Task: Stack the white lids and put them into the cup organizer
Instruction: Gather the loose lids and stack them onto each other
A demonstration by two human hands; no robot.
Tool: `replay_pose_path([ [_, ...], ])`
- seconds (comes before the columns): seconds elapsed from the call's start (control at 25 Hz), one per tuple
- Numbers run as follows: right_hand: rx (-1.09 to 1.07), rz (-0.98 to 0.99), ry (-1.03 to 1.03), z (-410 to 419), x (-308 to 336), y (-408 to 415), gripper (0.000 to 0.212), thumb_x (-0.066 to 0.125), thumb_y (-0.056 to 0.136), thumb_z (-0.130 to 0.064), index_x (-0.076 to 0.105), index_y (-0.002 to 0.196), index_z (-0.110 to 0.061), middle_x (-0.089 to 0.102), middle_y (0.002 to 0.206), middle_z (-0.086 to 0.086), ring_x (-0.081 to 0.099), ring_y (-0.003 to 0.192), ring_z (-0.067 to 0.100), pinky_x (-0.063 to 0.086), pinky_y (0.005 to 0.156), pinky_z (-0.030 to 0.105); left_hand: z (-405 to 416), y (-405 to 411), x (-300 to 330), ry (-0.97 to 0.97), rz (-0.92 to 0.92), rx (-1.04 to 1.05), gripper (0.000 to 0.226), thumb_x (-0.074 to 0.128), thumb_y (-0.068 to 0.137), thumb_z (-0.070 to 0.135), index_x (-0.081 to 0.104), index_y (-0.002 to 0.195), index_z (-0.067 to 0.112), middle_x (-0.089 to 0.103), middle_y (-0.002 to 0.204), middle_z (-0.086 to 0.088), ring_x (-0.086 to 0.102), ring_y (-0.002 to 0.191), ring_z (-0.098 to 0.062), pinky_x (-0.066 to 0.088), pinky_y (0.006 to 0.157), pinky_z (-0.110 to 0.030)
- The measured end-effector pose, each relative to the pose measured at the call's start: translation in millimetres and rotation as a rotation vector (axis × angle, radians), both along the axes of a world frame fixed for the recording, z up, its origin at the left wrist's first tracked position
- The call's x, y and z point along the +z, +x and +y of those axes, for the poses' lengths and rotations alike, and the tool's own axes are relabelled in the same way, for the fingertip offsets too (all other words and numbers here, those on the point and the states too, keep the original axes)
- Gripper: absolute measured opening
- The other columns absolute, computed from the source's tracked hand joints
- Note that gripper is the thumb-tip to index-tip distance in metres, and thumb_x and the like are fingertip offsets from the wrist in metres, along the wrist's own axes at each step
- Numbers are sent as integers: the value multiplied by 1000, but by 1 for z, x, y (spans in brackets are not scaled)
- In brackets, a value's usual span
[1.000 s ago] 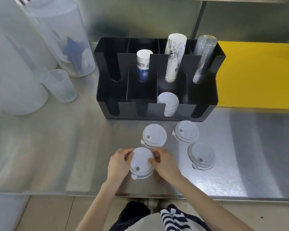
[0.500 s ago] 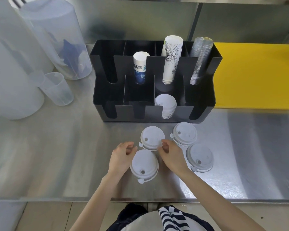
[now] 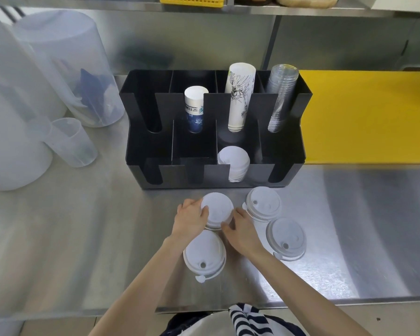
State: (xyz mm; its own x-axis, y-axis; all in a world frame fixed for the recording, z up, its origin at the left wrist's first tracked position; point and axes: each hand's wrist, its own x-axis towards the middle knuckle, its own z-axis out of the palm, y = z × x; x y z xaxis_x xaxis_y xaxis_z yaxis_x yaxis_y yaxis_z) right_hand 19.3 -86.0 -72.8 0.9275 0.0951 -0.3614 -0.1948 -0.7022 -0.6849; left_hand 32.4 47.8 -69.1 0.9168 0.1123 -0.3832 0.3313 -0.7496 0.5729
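Four white lids lie flat on the steel counter (image 3: 70, 238) in front of the black organizer (image 3: 214, 146), each dome up. Both hands grasp the far lid (image 3: 217, 209): the left hand (image 3: 190, 220) curls round its left rim and the right hand (image 3: 243, 232) presses fingertips against its right rim. Whether that lid is lifted or resting cannot be told. Just below the wrists, between the forearms, sits the near lid (image 3: 204, 255), its tab and sip hole pointing toward the person. Right of the right fingers lie the upper-right lid (image 3: 263, 203), tab to the left, and the lower-right lid (image 3: 286, 238), tab toward the person. A lid stack (image 3: 234, 166) stands on edge in the organizer's front row, third slot from the left.
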Motion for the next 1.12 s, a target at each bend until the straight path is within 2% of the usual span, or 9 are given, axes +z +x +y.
replay_pose_path([
  [0.16, -53, -14, 90, 1, 8, -3, 38, 48, 88, -15, 45, 125, -5, 53, 127, 15, 52, 114, 32, 42, 99, 39, 0, -6, 3, -166, -76, 78, 37, 41, 93, 23, 48, 130, 20, 57, 120, -15, 54, 112, -30, 43, 101, -39],
  [0.28, -151, -64, 197, 0, 19, -5, 36, 49, 89, -13, 48, 124, -11, 60, 117, 8, 57, 107, 27, 45, 96, 39, 1, -14, 16, -292, -175, 234, 28, 46, 92, 23, 57, 117, 18, 64, 110, -9, 59, 97, -22, 47, 88, -32],
  [0.44, -290, -105, 338, -3, 37, -12, 32, 53, 89, -12, 51, 121, -10, 53, 105, -6, 51, 93, 10, 42, 72, 1, -1, -33, 34, -414, -290, 406, 18, 54, 89, 27, 59, 102, 18, 63, 81, 6, 58, 76, -13, 45, 69, -13],
  [0.52, -296, -103, 377, -5, 37, -18, 28, 55, 88, -12, 54, 116, -11, 54, 104, -7, 52, 92, 10, 39, 59, -8, 0, -44, 37, -403, -299, 428, 17, 56, 87, 28, 57, 102, 19, 58, 74, 12, 56, 70, -6, 42, 59, -2],
  [0.6, -272, -66, 375, -5, 36, -25, 27, 55, 87, -11, 55, 114, -13, 55, 102, -7, 53, 92, 11, 35, 57, -11, 2, -58, 37, -384, -270, 426, 21, 55, 87, 27, 54, 108, 24, 56, 75, 10, 53, 70, -2, 42, 58, -4],
  [0.76, -188, -38, 341, -3, 30, -40, 28, 56, 85, -9, 58, 112, -13, 60, 100, -4, 54, 89, 11, 38, 62, -7, 6, -87, 26, -325, -235, 420, 28, 53, 88, 23, 57, 116, 25, 61, 89, -3, 52, 71, -5, 37, 64, -14],
  [0.88, -131, -30, 298, -2, 27, -50, 30, 57, 85, -11, 58, 115, -15, 65, 112, 2, 58, 96, 15, 47, 87, 19, 6, -103, 15, -310, -213, 450, 28, 53, 88, 25, 58, 116, 26, 61, 87, 2, 53, 74, -3, 37, 64, -8],
  [0.96, -90, -29, 266, -3, 22, -54, 31, 57, 85, -13, 58, 117, -16, 64, 120, 3, 60, 105, 20, 48, 96, 32, 6, -112, 10, -279, -208, 451, 30, 55, 88, 25, 58, 117, 27, 56, 85, 5, 52, 73, -1, 37, 64, -4],
  [1.12, -36, -30, 217, -3, 15, -57, 33, 56, 86, -13, 57, 119, -17, 62, 125, 3, 57, 111, 21, 45, 99, 33, 3, -120, -1, -232, -180, 450, 33, 57, 87, 24, 57, 120, 24, 57, 104, -4, 51, 71, 3, 31, 68, -14],
])
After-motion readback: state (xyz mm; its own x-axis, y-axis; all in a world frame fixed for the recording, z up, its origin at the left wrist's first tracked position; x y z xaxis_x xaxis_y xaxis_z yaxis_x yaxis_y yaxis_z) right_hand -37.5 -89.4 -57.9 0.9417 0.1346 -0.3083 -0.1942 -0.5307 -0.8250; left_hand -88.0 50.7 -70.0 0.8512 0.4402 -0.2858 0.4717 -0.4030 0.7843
